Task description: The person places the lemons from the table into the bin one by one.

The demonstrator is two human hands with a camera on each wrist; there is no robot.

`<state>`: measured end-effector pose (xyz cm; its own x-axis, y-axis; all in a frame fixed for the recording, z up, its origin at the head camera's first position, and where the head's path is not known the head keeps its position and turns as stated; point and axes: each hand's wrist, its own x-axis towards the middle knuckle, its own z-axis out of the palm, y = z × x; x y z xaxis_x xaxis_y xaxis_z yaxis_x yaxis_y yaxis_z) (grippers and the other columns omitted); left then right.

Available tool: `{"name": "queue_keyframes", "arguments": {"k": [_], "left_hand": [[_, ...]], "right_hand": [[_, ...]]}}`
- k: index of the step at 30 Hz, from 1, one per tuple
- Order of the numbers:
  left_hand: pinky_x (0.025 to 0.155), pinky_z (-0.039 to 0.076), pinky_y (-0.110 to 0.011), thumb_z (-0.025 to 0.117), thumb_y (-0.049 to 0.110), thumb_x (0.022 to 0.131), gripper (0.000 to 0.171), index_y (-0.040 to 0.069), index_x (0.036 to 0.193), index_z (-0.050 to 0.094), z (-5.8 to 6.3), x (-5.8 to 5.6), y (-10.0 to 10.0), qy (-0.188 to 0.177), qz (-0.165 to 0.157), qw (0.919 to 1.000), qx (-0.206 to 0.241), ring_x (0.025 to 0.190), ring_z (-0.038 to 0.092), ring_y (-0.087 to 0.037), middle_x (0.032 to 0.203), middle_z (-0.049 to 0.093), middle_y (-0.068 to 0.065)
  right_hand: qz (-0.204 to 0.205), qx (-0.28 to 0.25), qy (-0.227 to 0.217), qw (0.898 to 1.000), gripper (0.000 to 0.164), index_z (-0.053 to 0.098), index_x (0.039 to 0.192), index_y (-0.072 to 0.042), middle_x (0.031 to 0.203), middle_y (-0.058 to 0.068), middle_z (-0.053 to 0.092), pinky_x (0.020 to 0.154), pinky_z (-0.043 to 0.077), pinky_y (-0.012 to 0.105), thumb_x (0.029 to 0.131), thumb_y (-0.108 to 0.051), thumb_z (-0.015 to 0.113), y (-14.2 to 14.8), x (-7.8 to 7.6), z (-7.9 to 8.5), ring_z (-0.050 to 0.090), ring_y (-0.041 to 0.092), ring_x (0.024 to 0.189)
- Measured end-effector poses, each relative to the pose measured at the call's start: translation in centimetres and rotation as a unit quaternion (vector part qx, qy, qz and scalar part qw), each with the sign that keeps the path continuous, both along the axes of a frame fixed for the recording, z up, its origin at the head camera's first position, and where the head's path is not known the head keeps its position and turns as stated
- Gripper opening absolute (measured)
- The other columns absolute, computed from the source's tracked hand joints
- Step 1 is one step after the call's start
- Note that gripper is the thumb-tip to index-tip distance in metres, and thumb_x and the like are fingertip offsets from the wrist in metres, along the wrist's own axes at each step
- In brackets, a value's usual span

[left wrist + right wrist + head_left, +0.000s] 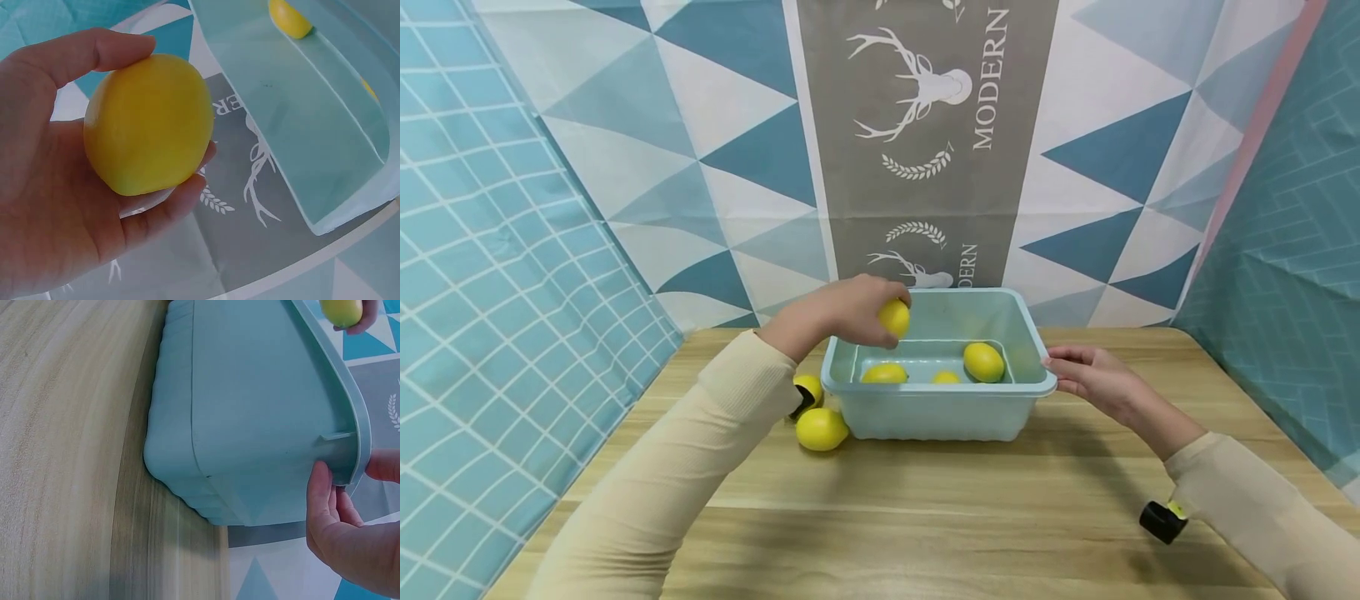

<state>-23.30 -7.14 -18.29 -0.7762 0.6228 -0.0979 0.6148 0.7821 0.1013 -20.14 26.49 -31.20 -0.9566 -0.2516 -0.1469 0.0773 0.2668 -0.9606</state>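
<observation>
My left hand grips a yellow lemon, thumb on one side and fingers on the other. It holds the fruit above the left part of a light blue plastic basin. Inside the basin lie a lemon at the right, another lemon at the left and a partly hidden yellow piece between them. At the basin's right end, my right hand pinches the rim; the right wrist view shows the thumb over the rim and the fingers beneath it.
Outside the basin's left side, a lemon rests on the wooden table, with another lemon behind it, partly covered by the left wrist's black camera. A patterned cloth backdrop stands behind the table.
</observation>
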Motion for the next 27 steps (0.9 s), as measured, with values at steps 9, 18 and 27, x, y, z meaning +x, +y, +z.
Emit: {"name": "queue_keyframes", "arguments": {"k": [9,18,27], "left_hand": [[0.078,0.048,-0.031,0.07,0.021,0.078,0.05,0.014,0.125,0.054,-1.9,-1.7,0.5,-0.034,0.014,0.9992,-0.016,0.094,0.054,-0.021,0.111,0.059,-0.005],[0.079,0.048,-0.029,0.072,0.019,0.078,0.051,0.012,0.125,0.052,-2.1,-2.8,1.5,-0.034,-0.009,0.9988,-0.034,0.093,0.054,-0.02,0.108,0.06,-0.005],[0.079,0.047,-0.029,0.071,0.018,0.079,0.052,0.014,0.127,0.052,-2.0,-3.2,2.9,-0.052,-0.026,0.9973,-0.044,0.095,0.053,-0.02,0.108,0.06,-0.003]], "right_hand": [[0.001,0.0,-0.003,1.0,0.062,0.027,0.139,0.014,0.115,0.0,0.052,0.085,0.053,0.015,0.099,-0.026,0.052,0.0,0.0,-0.1,0.061,0.0,0.095],[0.0,0.004,0.002,1.0,0.062,0.027,0.139,0.015,0.112,-0.002,0.052,0.084,0.053,0.014,0.099,-0.025,0.052,0.0,0.1,0.1,0.06,-0.002,0.092],[0.006,-0.013,0.002,1.0,0.056,0.033,0.135,0.015,0.106,-0.007,0.056,0.082,0.054,0.014,0.099,-0.022,0.053,0.1,0.0,0.0,0.061,-0.001,0.091]]}}
